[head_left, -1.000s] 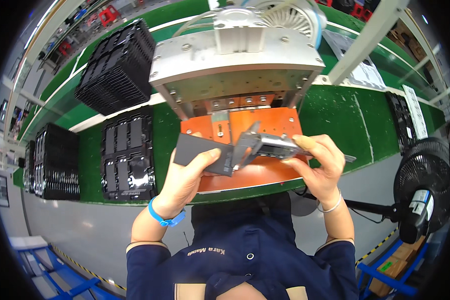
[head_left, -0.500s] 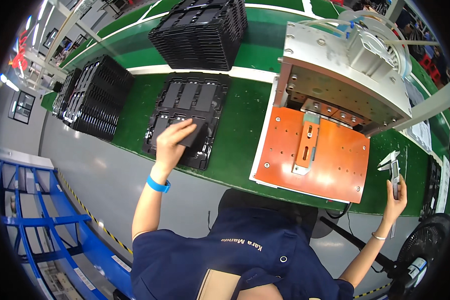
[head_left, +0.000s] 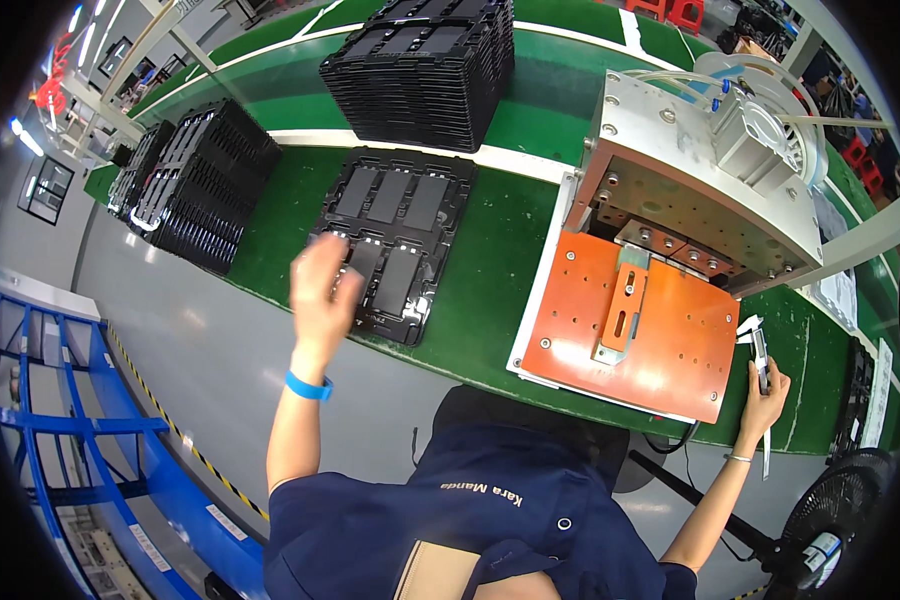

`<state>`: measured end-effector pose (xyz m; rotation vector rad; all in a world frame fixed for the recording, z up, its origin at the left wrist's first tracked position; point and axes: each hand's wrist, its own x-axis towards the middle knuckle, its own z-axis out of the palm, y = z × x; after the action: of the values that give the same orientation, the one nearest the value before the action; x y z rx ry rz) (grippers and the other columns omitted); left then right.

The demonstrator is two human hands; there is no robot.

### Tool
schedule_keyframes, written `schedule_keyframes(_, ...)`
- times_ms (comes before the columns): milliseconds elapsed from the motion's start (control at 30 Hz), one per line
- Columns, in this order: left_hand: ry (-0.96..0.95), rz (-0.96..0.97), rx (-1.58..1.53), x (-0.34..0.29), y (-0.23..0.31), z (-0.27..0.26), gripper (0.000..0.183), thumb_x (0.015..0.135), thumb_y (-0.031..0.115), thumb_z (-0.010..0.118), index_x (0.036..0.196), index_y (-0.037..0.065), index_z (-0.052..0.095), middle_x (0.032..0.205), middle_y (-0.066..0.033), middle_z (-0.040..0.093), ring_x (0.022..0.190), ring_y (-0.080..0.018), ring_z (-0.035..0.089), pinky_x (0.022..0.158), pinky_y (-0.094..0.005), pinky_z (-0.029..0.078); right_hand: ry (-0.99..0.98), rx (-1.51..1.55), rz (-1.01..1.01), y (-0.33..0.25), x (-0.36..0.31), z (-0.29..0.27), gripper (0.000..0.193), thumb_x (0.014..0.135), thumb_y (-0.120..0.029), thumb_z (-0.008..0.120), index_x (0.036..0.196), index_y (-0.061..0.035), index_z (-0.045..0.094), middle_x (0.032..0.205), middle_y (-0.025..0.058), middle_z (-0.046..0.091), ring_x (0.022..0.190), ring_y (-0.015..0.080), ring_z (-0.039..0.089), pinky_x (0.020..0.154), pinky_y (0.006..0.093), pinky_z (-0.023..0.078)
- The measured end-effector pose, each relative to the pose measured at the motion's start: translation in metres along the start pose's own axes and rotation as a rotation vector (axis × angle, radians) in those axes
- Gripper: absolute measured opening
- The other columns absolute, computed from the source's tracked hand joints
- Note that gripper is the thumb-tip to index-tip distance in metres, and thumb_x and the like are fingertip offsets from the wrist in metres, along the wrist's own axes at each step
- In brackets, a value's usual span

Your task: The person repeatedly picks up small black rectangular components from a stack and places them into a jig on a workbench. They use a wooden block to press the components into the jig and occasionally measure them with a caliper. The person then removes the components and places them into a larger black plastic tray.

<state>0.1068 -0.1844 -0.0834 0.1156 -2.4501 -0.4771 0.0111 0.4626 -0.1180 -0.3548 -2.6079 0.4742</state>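
My left hand point(head_left: 320, 295), with a blue band on its wrist, is over the near left corner of a black plastic tray point(head_left: 432, 238). Its thumb and fingers are apart, slightly blurred, and I see nothing between them. Flat dark grey rectangular pieces lie in two rows in the tray, one of them the near right piece point(head_left: 398, 281). The hand hides part of the near left side. At the far right, my right hand point(head_left: 765, 402) is closed around a caliper point(head_left: 759, 355), its jaws pointing away from me.
A metal press point(head_left: 710, 180) with an orange base plate point(head_left: 660, 335) stands right of the tray. Stacks of black trays rise behind it point(head_left: 425, 90) and at the left point(head_left: 205, 185). A black fan point(head_left: 840, 515) is at lower right, a blue rack point(head_left: 90, 430) at lower left.
My left hand has let go of a dark flat piece, which now lies in the tray's near row, and moved left. My right hand has shifted slightly left and nearer with the caliper.
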Motion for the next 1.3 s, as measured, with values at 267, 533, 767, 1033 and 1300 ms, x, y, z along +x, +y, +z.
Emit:
schedule_keyframes(267, -0.262, -0.67, 0.062, 0.017, -0.072, -0.03, 0.052, 0.072, 0.036, 0.08, 0.102, -0.005, 0.068, 0.073, -0.009, 0.064, 0.067, -0.0178, 0.063, 0.066, -0.0315, 0.05, 0.139, 0.0, -0.267, -0.028, -0.012, -0.009, 0.047, 0.082, -0.018, 0.075, 0.124, -0.0054, 0.061, 0.108, 0.0087, 0.06, 0.105, 0.027, 0.05, 0.092, 0.0381, 0.04)
schedule_keyframes(533, -0.3, -0.936, -0.847, 0.036, -0.102, -0.049, 0.02, 0.088, 0.008, 0.067, 0.106, 0.003, 0.059, 0.096, -0.0034, 0.065, 0.086, -0.0103, 0.063, 0.074, -0.023, 0.053, -0.043, 0.639, -0.281, -0.143, -0.036, -0.072, 0.033, 0.078, -0.004, 0.072, 0.109, 0.0021, 0.064, 0.108, 0.0111, 0.057, 0.099, 0.0213, 0.054, 0.083, 0.0321, 0.044)
schedule_keyframes(767, -0.286, -0.767, -1.087, 0.042, -0.079, -0.068, 0.043, 0.091, 0.01, 0.064, 0.13, -0.001, 0.051, 0.119, -0.007, 0.061, 0.103, -0.0127, 0.06, 0.091, -0.0266, 0.049, -0.313, 0.927, -0.381, -0.203, -0.036, -0.074, 0.025, 0.07, 0.001, 0.073, 0.094, 0.0027, 0.068, 0.095, 0.0104, 0.059, 0.085, 0.019, 0.058, 0.075, 0.0284, 0.047)
schedule_keyframes(1033, -0.185, -0.644, -1.103, 0.081, -0.075, -0.158, 0.049, 0.093, 0.014, 0.06, 0.137, -0.002, 0.045, 0.126, -0.0102, 0.06, 0.109, -0.0157, 0.061, 0.094, -0.0289, 0.05, -0.384, 0.957, -0.339, -0.207, -0.039, -0.061, 0.029, 0.068, -0.004, 0.078, 0.095, 0.002, 0.07, 0.089, 0.0085, 0.062, 0.078, 0.0159, 0.053, 0.07, 0.0268, 0.045)
schedule_keyframes(1300, -0.07, -0.517, -1.18, 0.2, -0.1, -0.105, 0.045, 0.094, 0.012, 0.06, 0.134, -0.004, 0.048, 0.132, -0.012, 0.057, 0.118, -0.0191, 0.057, 0.102, -0.0313, 0.045, -0.357, 0.938, -0.354, -0.209, -0.04, -0.062, 0.027, 0.069, -0.003, 0.078, 0.095, 0.001, 0.071, 0.088, 0.0083, 0.062, 0.077, 0.0157, 0.054, 0.069, 0.0263, 0.045)
